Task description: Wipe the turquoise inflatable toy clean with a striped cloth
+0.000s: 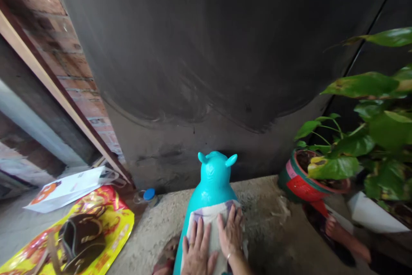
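A turquoise inflatable animal toy (214, 180) with two small ears stands on the concrete floor, facing a dark wall. A white cloth (210, 219) lies over its back. My left hand (197, 249) rests flat on the cloth with fingers spread. Beside it, my right hand (231, 232) also presses flat on the cloth, fingers apart and pointing toward the toy's head. Neither hand grips anything.
A potted green plant (360, 146) in a red and green pot (298, 182) stands at the right. A yellow and red bag (80, 228) and a white bag (67, 187) lie at the left. A blue-capped bottle (146, 196) lies by the wall. Someone's foot (337, 230) shows at right.
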Available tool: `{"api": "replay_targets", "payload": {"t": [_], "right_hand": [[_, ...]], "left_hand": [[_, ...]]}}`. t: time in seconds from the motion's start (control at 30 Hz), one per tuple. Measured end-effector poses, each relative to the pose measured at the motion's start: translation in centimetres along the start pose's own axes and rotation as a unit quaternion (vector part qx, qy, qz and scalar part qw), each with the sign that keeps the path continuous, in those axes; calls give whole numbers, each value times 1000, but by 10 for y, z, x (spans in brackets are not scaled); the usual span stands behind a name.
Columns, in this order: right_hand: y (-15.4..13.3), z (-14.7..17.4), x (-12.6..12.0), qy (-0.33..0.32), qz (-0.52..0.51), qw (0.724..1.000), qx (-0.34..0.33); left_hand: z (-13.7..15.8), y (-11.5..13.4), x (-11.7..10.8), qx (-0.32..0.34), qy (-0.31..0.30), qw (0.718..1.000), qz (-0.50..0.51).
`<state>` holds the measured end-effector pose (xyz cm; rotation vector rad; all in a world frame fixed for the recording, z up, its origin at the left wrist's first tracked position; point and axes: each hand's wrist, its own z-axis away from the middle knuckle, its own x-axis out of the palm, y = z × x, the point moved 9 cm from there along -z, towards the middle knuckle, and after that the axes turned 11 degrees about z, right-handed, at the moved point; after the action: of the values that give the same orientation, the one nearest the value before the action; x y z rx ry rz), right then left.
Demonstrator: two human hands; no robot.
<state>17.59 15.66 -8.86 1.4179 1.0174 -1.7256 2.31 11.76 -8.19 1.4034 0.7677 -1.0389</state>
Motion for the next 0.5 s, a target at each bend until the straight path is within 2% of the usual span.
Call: {"api": "replay_targets", "payload": {"t": [0.13,0.27,0.37,0.5], "right_hand": [[-13,-49,-3,-14,-60,997,-46],[-20,-80,-1,-9,-85,993,-84],[-19,-83,0,-3,-104,991,-86],[1,-60,0,15,-130,990,-59]], "left_hand": [[-41,14,-7,-16,-63,997,36],[-65,24,-12,-8,-54,998,39],[-67,27,-14,3,-49,998,38],[-58,28,-20,12,-57,998,36]]}}
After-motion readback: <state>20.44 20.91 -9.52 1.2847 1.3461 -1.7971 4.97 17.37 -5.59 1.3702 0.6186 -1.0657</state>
